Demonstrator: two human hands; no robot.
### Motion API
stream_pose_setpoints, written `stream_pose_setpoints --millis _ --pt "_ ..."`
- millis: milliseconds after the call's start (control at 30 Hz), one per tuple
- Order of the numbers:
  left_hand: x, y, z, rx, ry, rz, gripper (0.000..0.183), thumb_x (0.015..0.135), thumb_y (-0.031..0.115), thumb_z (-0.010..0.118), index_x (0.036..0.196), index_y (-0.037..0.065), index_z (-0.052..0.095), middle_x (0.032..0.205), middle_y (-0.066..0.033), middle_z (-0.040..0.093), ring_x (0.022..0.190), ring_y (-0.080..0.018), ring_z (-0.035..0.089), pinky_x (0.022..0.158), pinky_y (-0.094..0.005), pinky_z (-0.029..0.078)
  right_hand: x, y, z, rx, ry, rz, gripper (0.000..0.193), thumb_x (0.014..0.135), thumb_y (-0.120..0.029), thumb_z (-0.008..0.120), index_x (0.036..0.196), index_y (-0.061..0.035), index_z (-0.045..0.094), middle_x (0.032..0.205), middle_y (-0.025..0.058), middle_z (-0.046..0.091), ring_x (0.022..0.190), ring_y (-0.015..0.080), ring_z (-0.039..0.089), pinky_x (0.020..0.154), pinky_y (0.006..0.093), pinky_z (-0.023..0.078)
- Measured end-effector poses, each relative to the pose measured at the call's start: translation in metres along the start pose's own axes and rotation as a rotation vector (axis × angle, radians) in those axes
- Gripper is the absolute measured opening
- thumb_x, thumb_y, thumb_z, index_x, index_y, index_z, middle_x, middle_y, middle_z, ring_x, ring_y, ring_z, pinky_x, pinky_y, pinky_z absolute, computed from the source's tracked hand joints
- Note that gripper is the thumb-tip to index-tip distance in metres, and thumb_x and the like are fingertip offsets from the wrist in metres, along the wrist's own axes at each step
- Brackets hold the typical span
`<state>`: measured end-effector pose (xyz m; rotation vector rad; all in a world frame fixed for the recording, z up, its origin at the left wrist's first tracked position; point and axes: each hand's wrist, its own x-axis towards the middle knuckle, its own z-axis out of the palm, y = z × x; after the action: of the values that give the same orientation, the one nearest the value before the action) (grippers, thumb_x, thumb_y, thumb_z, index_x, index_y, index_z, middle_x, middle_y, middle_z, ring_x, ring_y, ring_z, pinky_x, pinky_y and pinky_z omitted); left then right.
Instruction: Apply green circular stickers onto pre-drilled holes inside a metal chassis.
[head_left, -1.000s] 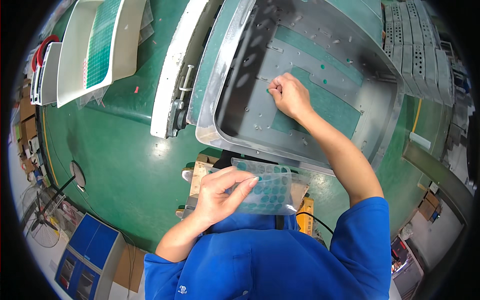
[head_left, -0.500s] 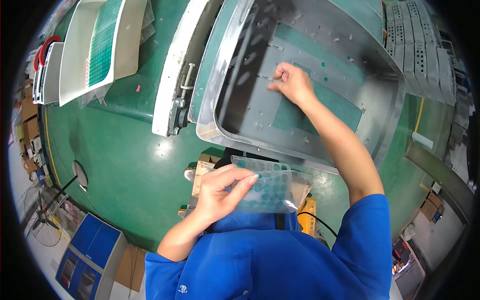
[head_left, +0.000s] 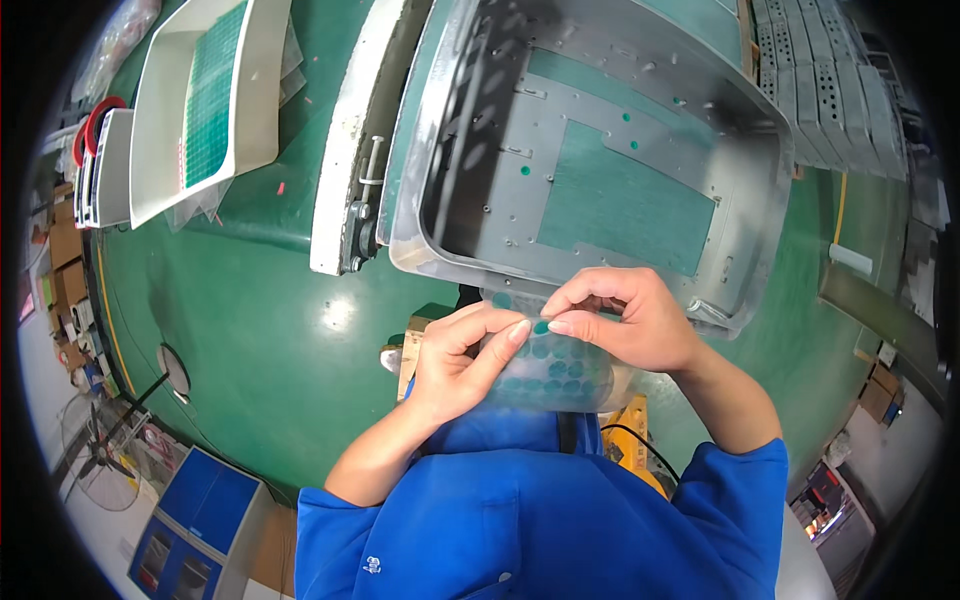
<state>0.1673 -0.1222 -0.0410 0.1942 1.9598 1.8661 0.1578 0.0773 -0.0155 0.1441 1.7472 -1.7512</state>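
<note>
My left hand (head_left: pixel 462 362) pinches the upper edge of a clear plastic sheet (head_left: pixel 545 390) with rows of round green dot stickers, held in front of my waist. Thumb and fingers of my right hand (head_left: pixel 632 318) come together at the same edge, on a green dot sticker (head_left: pixel 541 327) between the two hands. Just beyond them stands a large open metal box (head_left: pixel 412 248) with rounded corners. Several small green dots, one of them a green dot (head_left: pixel 525 171) near the left side, sit on its drilled floor, beside a rectangular green area (head_left: pixel 625 200).
Left of the box is a white beam (head_left: pixel 345 150) with a bolted fitting. White bins (head_left: pixel 255 110) stand farther left, one holding a green gridded sheet. Perforated metal panels (head_left: pixel 820 90) are stacked at the far right. A yellow object (head_left: pixel 630 440) stands close by my waist.
My right hand has come back from inside the metal box to the sticker sheet. A green dot now shows on the box floor where that hand was.
</note>
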Motion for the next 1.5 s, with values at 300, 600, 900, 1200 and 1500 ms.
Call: stream_pose_setpoints --millis 300,600,900,1200,1500 --pt "0.009 0.000 0.018 0.108 -0.041 0.108 0.010 0.080 0.006 0.061 0.071 0.001 0.061 0.057 -0.0017 0.050 0.050 -0.0078 0.041 0.045 -0.0225 0.028 -0.022 0.015 0.005 -0.412 0.260 -0.444 0.012 0.073 -0.001 0.064 0.085 -0.0026 0.062 0.079 0.0069 0.063 0.071 0.0191 0.060 0.062 0.0279 0.047" --pt "0.023 -0.002 0.026 0.200 -0.116 0.160 0.008 0.079 0.004 0.060 0.073 0.000 0.058 0.059 -0.0056 0.053 0.049 -0.0140 0.045 0.045 -0.0259 0.034 -0.021 0.035 -0.001 -0.969 0.482 -0.921 0.020 0.064 -0.009 0.058 0.083 -0.0021 0.058 0.080 0.0078 0.060 0.067 0.0200 0.058 0.053 0.0275 0.045" --pt "0.034 -0.002 0.035 0.211 -0.102 0.139 0.003 0.079 0.003 0.060 0.078 0.001 0.060 0.060 -0.0059 0.053 0.049 -0.0133 0.045 0.045 -0.0252 0.035 -0.014 0.047 -0.015 -0.915 0.471 -0.908 0.022 0.066 -0.009 0.058 0.088 -0.0025 0.056 0.084 0.0088 0.058 0.070 0.0212 0.057 0.059 0.0302 0.045" --pt "0.044 -0.001 0.037 0.233 -0.134 0.196 0.003 0.077 0.002 0.062 0.080 0.002 0.061 0.059 -0.0055 0.053 0.048 -0.0135 0.045 0.042 -0.0255 0.035 -0.018 0.022 -0.028 -0.286 0.235 -0.324 0.016 0.073 0.000 0.065 0.085 -0.0047 0.056 0.082 0.0064 0.060 0.071 0.0155 0.058 0.061 0.0267 0.045" --pt "0.048 -0.002 0.040 0.252 -0.119 0.211 0.001 0.077 0.002 0.062 0.078 0.002 0.061 0.059 -0.0046 0.054 0.047 -0.0128 0.045 0.040 -0.0254 0.034 -0.016 0.025 -0.023 -0.608 0.423 -0.645 0.016 0.068 0.004 0.062 0.079 -0.0048 0.056 0.084 0.0088 0.062 0.071 0.0249 0.059 0.062 0.0291 0.046"
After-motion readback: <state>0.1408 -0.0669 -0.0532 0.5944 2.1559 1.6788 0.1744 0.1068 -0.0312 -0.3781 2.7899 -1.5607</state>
